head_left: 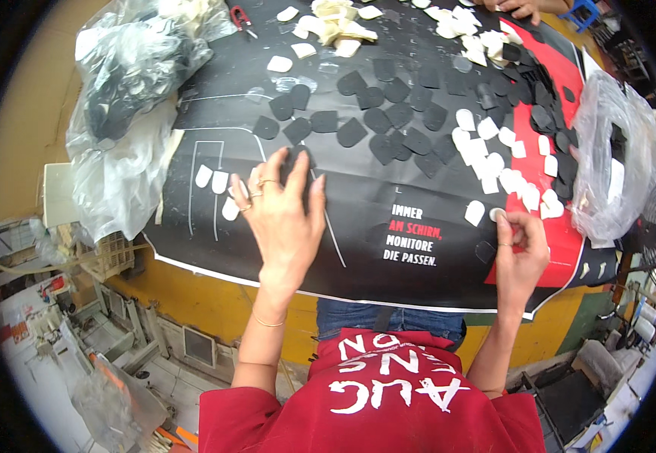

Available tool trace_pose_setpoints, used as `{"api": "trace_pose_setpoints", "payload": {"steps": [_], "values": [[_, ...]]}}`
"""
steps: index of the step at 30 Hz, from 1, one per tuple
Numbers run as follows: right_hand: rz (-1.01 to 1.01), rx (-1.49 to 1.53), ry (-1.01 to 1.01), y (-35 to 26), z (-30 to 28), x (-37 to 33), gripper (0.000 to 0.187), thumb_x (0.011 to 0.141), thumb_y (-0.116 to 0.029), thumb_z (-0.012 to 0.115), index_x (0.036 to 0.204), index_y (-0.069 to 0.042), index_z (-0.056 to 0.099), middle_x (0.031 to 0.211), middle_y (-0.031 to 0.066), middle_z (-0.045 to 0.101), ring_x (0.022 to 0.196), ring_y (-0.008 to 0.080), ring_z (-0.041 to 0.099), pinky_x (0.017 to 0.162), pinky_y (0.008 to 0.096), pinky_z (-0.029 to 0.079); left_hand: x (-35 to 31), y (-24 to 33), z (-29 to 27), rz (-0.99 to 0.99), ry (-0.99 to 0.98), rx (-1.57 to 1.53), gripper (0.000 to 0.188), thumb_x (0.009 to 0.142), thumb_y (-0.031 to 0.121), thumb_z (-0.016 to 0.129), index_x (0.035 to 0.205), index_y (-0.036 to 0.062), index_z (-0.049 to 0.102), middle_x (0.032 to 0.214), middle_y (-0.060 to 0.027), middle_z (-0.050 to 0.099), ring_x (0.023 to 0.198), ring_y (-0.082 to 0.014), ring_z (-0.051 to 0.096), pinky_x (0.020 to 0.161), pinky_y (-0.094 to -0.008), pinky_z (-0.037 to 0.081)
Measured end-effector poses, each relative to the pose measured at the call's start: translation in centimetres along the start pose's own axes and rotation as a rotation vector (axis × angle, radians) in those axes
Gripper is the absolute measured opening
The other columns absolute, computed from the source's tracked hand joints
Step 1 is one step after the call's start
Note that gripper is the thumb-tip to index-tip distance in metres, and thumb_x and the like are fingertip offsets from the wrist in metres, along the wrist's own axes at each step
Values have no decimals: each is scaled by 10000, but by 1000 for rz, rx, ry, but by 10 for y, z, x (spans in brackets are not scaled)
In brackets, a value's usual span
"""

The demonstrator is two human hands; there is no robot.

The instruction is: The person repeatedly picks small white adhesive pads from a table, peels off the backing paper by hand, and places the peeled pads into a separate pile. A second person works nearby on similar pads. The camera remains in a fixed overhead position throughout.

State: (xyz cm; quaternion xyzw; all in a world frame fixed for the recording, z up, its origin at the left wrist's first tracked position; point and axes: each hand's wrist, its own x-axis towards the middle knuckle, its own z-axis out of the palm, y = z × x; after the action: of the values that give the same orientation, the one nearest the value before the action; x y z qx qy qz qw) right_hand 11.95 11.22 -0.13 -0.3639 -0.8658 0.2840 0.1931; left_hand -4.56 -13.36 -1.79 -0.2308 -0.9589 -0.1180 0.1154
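My left hand [283, 215] is spread over the black sheet, fingers apart and palm down. A dark piece [298, 153] shows at its fingertips; I cannot tell whether they touch it. Beside the little-finger side of that hand lie a white rounded tab [230, 209] and two more white tabs [220, 181]. My right hand [523, 253] is closed, with a small white tab [496, 214] pinched at its fingertips. Just left of it, another white tab [474, 212] rests on the sheet, and a dark tab [485, 251] lies nearer to me.
Several black tabs [400, 115] are scattered mid-table. White tabs [486, 167] lie loose at right, beside a red area, and cream pieces [335, 29] are heaped at the back. Clear plastic bags [143, 72] flank the table, with red-handled snips [243, 21] far left. Another person's hand [520, 9] is at far right.
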Motion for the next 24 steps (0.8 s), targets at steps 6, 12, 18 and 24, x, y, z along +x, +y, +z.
{"api": "trace_pose_setpoints", "payload": {"steps": [6,12,18,24], "values": [[13,225,18,-12,-1,-4,127,883,-44,739,988,20,706,805,27,647,661,68,517,619,231,438,-32,44,-1,161,-57,-181,292,853,171,737,1140,131,708,1181,-54,622,1068,-232,587,1103,-481,260],[-79,286,-139,-31,-2,-9,148,877,-56,746,1017,-8,733,844,60,706,669,97,554,624,235,445,-33,78,0,108,-94,-300,235,800,256,796,973,135,695,983,-14,604,909,-204,587,1033,-448,286],[-29,412,-251,-43,5,-17,123,873,-34,736,994,-16,736,883,71,719,715,107,596,643,244,469,-25,77,-2,131,-63,-371,240,818,251,786,1005,125,704,908,-12,599,862,-205,581,991,-416,303],[-32,437,-330,-47,8,-14,137,872,6,728,1007,24,719,934,86,696,785,106,635,694,224,498,-39,57,-1,204,-47,-303,310,820,161,766,1128,155,727,946,1,580,828,-176,555,968,-394,315]]}}
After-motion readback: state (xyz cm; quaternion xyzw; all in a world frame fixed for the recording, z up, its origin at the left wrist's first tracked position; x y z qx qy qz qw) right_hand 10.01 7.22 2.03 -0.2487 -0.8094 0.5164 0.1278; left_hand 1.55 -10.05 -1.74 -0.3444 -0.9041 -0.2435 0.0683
